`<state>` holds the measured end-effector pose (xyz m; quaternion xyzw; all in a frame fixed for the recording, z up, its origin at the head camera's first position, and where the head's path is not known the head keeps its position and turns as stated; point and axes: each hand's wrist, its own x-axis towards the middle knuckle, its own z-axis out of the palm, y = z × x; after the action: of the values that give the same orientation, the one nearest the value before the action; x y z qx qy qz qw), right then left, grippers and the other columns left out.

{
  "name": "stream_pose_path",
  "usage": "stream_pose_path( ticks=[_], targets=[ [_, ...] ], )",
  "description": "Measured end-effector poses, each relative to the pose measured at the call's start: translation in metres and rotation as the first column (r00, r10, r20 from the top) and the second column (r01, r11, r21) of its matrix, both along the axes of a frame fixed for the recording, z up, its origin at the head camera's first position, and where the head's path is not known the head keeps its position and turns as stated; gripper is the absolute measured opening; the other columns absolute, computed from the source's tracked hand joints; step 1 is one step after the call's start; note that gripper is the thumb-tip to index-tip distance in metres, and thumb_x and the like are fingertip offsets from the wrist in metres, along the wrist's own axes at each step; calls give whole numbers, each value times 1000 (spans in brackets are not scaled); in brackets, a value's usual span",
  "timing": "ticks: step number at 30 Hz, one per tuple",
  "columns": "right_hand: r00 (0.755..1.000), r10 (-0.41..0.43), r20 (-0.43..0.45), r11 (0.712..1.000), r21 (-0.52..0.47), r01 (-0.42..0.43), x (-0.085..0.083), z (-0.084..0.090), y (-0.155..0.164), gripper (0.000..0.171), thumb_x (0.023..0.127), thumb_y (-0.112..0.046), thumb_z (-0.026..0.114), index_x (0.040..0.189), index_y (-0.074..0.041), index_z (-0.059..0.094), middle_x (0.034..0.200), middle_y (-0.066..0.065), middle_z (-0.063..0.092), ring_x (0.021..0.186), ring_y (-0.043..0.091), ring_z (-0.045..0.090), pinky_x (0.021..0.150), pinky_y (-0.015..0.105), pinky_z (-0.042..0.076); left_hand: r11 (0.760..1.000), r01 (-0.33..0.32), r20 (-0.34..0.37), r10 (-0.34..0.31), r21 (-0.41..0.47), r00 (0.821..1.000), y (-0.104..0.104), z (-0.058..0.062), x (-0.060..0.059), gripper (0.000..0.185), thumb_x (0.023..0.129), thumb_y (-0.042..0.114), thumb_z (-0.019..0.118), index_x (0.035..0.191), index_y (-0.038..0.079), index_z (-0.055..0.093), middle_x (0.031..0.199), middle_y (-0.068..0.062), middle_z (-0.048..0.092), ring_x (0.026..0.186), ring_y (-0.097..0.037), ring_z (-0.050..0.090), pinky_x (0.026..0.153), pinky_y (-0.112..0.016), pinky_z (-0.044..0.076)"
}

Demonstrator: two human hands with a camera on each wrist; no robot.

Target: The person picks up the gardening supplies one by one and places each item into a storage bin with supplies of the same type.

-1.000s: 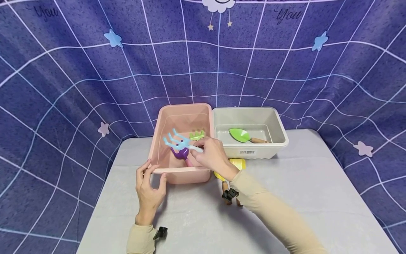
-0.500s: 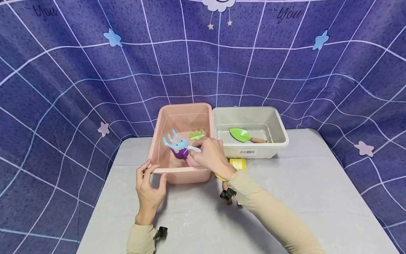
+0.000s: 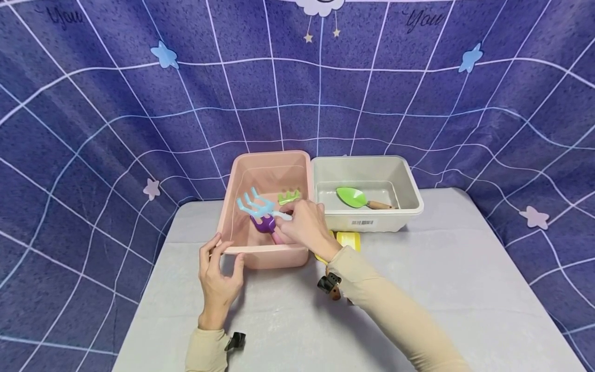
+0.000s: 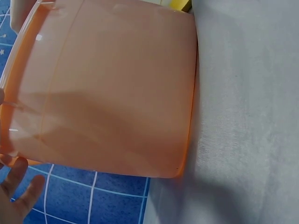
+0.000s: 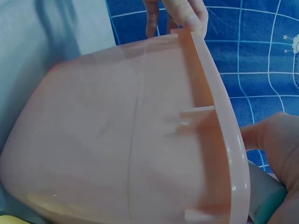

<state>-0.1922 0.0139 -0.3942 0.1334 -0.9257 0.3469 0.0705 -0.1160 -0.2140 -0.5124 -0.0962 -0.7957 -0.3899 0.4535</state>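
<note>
Starry blue curtain behind grey table

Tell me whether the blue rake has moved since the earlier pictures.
Yes, slightly: in the head view, the blue rake has shifted left, toward the left wall of the pink bin.

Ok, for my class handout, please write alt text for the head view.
A person's right hand holds a blue fork by its handle over a pink bin, left hand at its rim. A grey bin alongside holds a green trowel.

Curtain with “You” twice, barcoded grey bin
</note>
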Motion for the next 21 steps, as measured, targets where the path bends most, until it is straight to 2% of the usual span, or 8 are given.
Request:
stream_pose_path(
  ticks=[11, 21],
  targets=[
    [1000, -8, 1, 1000, 23, 8, -2, 2, -7, 27, 90, -37, 75, 109, -21, 86, 115, -1, 82, 103, 28, 72, 88, 46, 40, 1000, 5, -9, -5, 1, 1000, 1, 0, -1, 37, 86, 19, 81, 117, 1, 76, 137, -28, 62, 128, -46, 61, 115, -18, 40],
    [1000, 11, 20, 999, 31, -11, -6, 6, -7, 27, 90, -37, 75, 109, -21, 86, 108, -3, 83, 101, 27, 72, 86, 46, 41, 1000, 1, -17, -1, -1, 1000, 0, 0, -1, 36, 86, 19, 80, 117, 0, 76, 136, -29, 62, 126, -46, 62, 114, -18, 40]
  ],
)
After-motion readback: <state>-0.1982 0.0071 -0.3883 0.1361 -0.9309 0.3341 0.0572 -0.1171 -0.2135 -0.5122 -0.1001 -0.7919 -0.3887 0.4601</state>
